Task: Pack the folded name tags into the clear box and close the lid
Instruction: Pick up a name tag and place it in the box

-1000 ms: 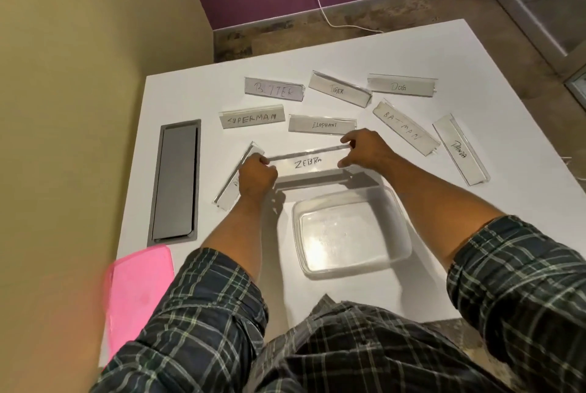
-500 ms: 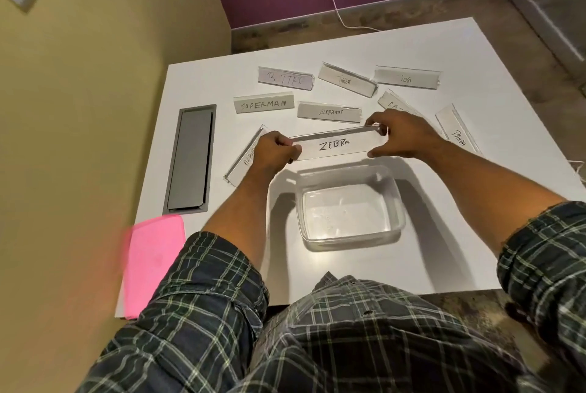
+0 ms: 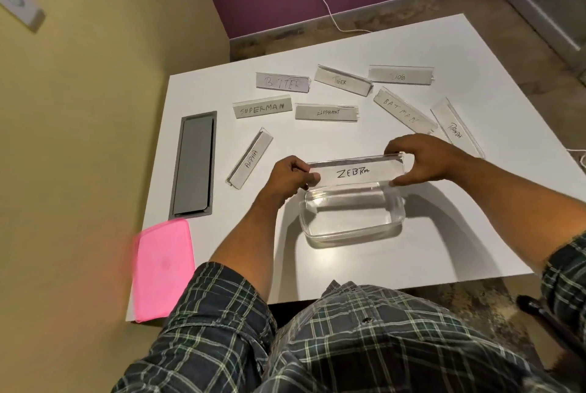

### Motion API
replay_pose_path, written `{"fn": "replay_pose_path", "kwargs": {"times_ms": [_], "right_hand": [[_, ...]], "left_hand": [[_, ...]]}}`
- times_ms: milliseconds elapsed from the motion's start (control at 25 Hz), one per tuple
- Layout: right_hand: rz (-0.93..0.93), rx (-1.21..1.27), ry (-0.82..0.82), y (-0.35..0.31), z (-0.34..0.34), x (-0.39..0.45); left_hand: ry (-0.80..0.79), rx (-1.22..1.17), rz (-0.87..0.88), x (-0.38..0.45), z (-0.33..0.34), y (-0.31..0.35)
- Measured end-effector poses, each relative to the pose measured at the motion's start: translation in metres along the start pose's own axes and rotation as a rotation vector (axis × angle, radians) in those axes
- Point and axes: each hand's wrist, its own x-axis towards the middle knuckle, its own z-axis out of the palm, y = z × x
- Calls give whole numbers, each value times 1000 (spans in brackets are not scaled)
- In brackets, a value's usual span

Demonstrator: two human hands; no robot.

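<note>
ZEBRA tag (image 3: 353, 173) spans both grips, pinched endwise above clear box (image 3: 352, 227).

Table (image 3: 412, 53): box (image 3: 352, 218) at near centre; lid (image 3: 163, 266) at near left corner; ZEBRA tag (image 3: 355, 172) above box's far rim; eight tags (image 3: 326, 112) behind.

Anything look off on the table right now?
Nothing damaged or spilled. The pink lid overhangs the table's near-left corner, and the ZEBRA tag, held at both ends, looks about as long as the clear box.
</note>
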Motion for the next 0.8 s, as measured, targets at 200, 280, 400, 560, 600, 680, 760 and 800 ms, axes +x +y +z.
{"fn": "replay_pose_path", "kwargs": {"times_ms": [200,280,400,560,600,680,760,800], "right_hand": [[-60,-2,-9,-1,12,-8],[-71,-52,-12,-3,18,-7],[-53,-131,6,-7,27,-7],[-23,-254,7,-14,38,-6],[-20,-283,0,-17,41,-6],[-17,-350,-27,-24,47,-6],[-13,-397,-41,-30,53,-5],[-10,-412,-42,-33,55,-4]], "left_hand": [[10,171,-17,-4,4,-15],[56,372,18,-3,6,-21],[114,605,54,-4,10,-27],[151,916,97,-8,15,-37],[161,966,110,-9,17,-39],[153,1040,129,-9,23,-40],[102,1141,201,-9,30,-38],[80,1190,248,-10,33,-38]]}}
